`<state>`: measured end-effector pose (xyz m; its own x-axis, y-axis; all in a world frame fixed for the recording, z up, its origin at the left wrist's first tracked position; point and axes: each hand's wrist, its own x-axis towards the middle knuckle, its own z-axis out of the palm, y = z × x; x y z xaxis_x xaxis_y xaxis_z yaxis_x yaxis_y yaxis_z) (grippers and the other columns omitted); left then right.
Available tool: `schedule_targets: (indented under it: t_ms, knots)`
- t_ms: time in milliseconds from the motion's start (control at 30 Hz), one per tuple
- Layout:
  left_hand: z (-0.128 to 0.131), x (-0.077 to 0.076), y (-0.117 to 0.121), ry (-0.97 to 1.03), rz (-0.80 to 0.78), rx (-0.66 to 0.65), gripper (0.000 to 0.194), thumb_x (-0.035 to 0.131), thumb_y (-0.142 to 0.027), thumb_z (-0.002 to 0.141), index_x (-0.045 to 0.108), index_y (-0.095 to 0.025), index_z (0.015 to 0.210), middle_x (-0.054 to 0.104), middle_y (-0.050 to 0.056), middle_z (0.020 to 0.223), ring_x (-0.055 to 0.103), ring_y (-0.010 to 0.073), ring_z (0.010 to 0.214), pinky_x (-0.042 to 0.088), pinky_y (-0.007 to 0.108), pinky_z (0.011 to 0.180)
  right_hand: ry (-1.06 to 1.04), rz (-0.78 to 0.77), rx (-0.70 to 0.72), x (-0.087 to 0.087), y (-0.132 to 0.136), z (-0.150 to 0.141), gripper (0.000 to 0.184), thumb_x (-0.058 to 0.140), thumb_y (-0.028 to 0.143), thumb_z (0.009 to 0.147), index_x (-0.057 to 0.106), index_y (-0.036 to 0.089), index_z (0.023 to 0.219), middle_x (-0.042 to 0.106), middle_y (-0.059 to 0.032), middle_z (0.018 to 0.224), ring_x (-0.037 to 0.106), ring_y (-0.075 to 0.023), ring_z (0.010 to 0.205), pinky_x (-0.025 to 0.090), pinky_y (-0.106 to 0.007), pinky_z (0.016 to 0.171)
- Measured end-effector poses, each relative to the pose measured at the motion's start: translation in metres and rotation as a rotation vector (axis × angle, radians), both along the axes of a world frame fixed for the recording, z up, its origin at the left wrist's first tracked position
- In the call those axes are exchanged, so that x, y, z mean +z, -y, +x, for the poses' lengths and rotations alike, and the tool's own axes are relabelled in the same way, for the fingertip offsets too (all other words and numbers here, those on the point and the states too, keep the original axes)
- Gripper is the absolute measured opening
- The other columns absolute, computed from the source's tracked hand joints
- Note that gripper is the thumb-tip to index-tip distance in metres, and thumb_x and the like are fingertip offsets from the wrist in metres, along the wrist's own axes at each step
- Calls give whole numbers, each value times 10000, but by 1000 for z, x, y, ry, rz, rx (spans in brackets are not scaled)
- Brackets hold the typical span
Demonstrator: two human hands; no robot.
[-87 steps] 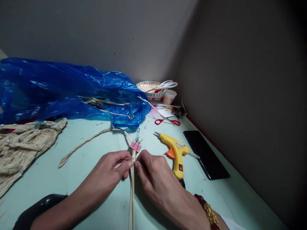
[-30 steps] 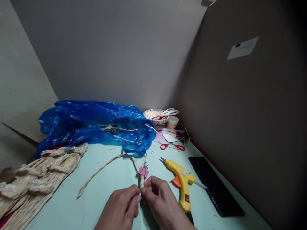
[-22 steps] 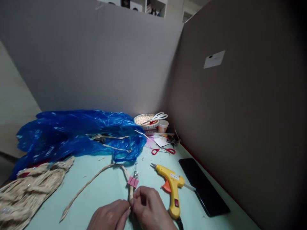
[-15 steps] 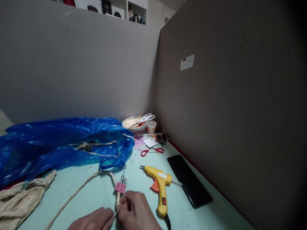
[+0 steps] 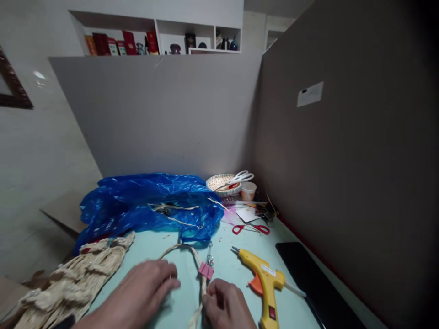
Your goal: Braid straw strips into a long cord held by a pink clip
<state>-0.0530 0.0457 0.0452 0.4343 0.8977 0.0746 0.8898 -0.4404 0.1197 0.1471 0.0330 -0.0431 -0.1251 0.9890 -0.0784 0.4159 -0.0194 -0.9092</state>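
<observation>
A pale twisted straw cord point(image 5: 195, 318) runs down the table from a pink binder clip point(image 5: 206, 271) and loops away behind my left hand. My right hand point(image 5: 226, 304) pinches this cord between thumb and fingertips, just below the clip. Thin metal wire loops stand at the clip's upper side. My left hand point(image 5: 151, 283) hovers left of the cord, not touching it, thumb and fingers apart and slightly blurred. Close by on the right lies a yellow hot glue gun point(image 5: 265, 274) with an orange trigger and a glue stick in its back.
A blue plastic bag point(image 5: 147, 196) with loose straw strands covers the back left. Braided straw bundles point(image 5: 99, 269) lie at the left. Red-handled scissors point(image 5: 251, 228), a woven basket point(image 5: 212, 182) and a paper cup point(image 5: 248, 191) stand farther back. A black phone-like slab point(image 5: 308, 274) lies at right.
My left hand has let go of the cord and moved away to the left. My right hand still pinches it. The view has turned left and up.
</observation>
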Motion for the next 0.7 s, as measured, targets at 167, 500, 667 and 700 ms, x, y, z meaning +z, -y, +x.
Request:
schedule_targets:
  t_ms: [167, 500, 667, 700]
  knots:
    - [-29, 29, -78, -24, 94, 120, 236, 467, -207, 942, 702, -180, 937, 744, 58, 951, 680, 225, 896, 500, 349, 793, -11, -22, 2, 2, -2, 2, 182, 582, 317, 785, 558, 174, 675, 467, 21, 570, 414, -140, 598, 297, -234, 546]
    - [-22, -11, -153, -150, 39, 19, 218, 603, -310, 920, 637, -167, 1080, 671, 58, 1106, 655, 209, 963, 544, 426, 844, 26, -81, -27, -4, 0, -3, 144, 566, 292, 797, 580, 169, 723, 516, 8, 597, 459, -143, 598, 319, -228, 558]
    - [-24, -18, -160, -120, 26, 19, 225, 600, -323, 920, 636, -170, 1082, 671, 57, 1101, 656, 208, 956, 547, 421, 837, 48, -71, -34, -4, 0, -3, 129, 579, 273, 777, 582, 171, 698, 485, 14, 594, 441, -139, 604, 314, -223, 560]
    - [-24, -18, -161, -106, 30, 21, 224, 596, -326, 922, 638, -169, 1077, 672, 57, 1100, 654, 209, 962, 544, 425, 843, 50, -68, -31, -3, 0, -3, 126, 574, 268, 776, 584, 171, 697, 485, 14, 594, 439, -139, 604, 312, -224, 559]
